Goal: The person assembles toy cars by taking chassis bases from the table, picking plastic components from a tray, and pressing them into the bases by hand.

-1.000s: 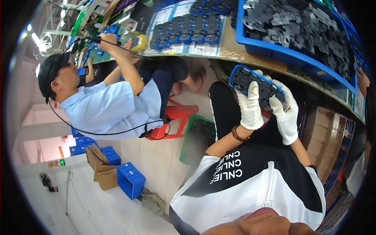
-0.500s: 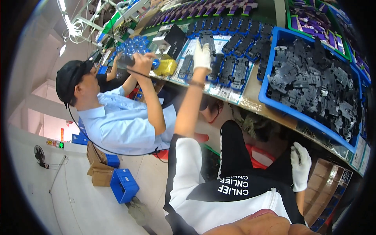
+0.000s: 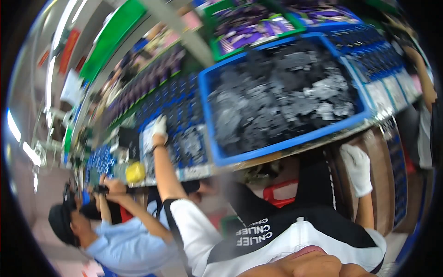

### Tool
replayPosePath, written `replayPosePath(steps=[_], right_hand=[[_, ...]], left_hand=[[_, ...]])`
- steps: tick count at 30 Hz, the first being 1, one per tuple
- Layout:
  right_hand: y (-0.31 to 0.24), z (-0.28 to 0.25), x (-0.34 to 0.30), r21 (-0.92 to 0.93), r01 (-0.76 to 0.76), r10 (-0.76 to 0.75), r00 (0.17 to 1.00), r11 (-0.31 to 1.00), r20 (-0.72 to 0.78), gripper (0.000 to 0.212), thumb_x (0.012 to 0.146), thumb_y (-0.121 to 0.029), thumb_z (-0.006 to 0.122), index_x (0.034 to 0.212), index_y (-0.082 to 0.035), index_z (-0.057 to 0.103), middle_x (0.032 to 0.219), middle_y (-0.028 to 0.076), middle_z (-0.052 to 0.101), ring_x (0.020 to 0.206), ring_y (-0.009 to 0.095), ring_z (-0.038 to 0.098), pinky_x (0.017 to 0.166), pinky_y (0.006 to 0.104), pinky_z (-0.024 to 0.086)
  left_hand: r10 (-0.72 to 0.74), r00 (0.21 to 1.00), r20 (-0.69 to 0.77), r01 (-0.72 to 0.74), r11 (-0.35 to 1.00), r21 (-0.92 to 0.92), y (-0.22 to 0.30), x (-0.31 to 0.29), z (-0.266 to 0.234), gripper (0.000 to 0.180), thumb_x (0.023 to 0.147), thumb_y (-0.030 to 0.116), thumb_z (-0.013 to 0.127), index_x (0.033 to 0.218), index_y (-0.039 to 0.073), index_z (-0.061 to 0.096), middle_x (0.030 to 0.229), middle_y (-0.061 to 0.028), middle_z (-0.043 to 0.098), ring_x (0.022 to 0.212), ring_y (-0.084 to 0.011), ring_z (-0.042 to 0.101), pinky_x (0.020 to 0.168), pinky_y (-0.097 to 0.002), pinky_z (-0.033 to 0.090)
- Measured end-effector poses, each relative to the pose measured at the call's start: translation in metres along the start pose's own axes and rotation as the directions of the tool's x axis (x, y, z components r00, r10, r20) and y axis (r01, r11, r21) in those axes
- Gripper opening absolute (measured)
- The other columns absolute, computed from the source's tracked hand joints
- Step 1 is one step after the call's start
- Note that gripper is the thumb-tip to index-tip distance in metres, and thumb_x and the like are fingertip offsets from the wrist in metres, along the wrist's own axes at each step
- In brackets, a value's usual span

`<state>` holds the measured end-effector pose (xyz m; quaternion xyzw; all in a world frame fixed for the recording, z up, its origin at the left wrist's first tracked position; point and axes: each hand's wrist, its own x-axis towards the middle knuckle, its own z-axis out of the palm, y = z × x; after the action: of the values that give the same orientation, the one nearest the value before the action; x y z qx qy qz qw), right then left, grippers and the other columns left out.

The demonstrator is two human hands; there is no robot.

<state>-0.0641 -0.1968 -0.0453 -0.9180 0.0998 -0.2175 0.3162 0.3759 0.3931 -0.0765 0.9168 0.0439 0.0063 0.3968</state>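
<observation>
My left hand [image 3: 160, 127], in a white glove, reaches out over the rows of black plastic parts set in blue pieces [image 3: 191, 144] on the bench. It is at the left edge of these rows, beside a white sheet [image 3: 147, 137]. Motion blur smears its fingers, and whether it touches or holds a part does not show. Gloved in white too, my right hand [image 3: 357, 168] hangs low on the right, below the bench edge, in front of brown cartons. Its fingers look loosely stretched, with nothing visible in them.
A large blue bin [image 3: 281, 150] full of loose black parts stands on the bench. Behind it are a green crate [image 3: 258, 39] with purple parts and more filled trays. A co-worker in a light blue shirt [image 3: 134, 247] sits at left, near a yellow object [image 3: 135, 172]. Brown cartons [image 3: 376, 173] are at right.
My view has swung to the right, so the blue bin is now central and the co-worker lower left. My left arm still reaches to the parts; my right hand is still low.
</observation>
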Motion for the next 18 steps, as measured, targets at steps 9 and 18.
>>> replayPosePath(steps=[9, 18], right_hand=[[0.087, -0.058, 0.117, -0.172, -0.221, 0.122, 0.883, 0.960, -0.453, 0.031, 0.089, -0.014, 0.062, 0.118, -0.008, 0.058, 0.095, 0.014, 0.064, 0.085, 0.027, 0.062, 0.077, 0.0344, 0.048], [0.231, -0.059, 0.184, -0.437, -0.171, 0.015, 0.941, 0.883, -0.338, 0.018, 0.086, -0.018, 0.064, 0.097, -0.004, 0.059, 0.089, 0.021, 0.065, 0.087, 0.039, 0.062, 0.075, 0.0439, 0.048]], left_hand=[[0.002, 0.956, -0.292, 0.132, 0.890, 0.437, 0.029, -0.022, 0.022, 0.048, 0.094, 0.033, 0.050, 0.131, 0.002, 0.052, 0.129, -0.0204, 0.056, 0.115, -0.0331, 0.057, 0.098, -0.0381, 0.043], [0.312, 0.789, -0.529, -0.446, 0.883, -0.144, 0.172, -0.166, 0.031, 0.033, 0.097, 0.018, 0.052, 0.124, 0.000, 0.056, 0.118, -0.0109, 0.061, 0.104, -0.0180, 0.056, 0.093, -0.0291, 0.042]])
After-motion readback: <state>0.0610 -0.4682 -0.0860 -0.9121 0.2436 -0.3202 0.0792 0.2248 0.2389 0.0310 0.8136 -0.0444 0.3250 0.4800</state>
